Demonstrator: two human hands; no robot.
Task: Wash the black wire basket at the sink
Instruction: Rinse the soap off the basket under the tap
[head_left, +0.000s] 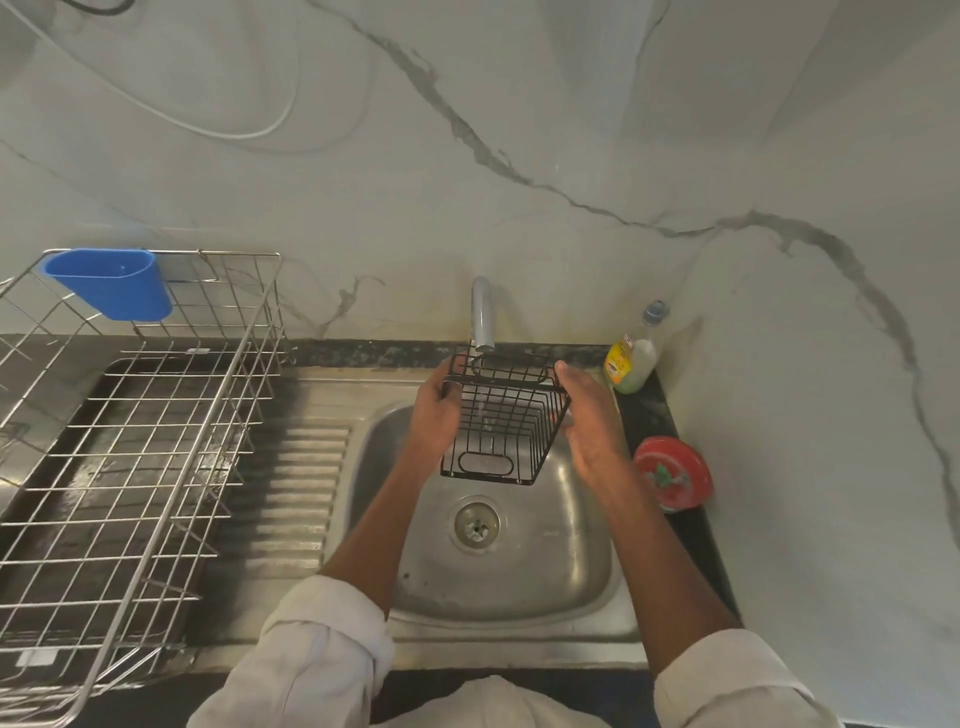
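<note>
The black wire basket (500, 422) hangs over the steel sink (558, 561), right under the chrome tap (482, 314). A thin stream of water runs from the tap through its wires. My left hand (434, 415) grips the basket's left side, fingers curled round the upper rim. My right hand (589, 418) holds the right side, with the thumb on the top rim and the fingers under the wires. The basket tilts, its far rim higher than its near end.
A large metal dish rack (130, 457) with a blue plastic cup holder (111, 283) covers the drainboard at left. A dish soap bottle (631, 358) and a red round lid (672, 475) sit on the dark counter strip at right. The drain (476, 524) lies in the basin's middle.
</note>
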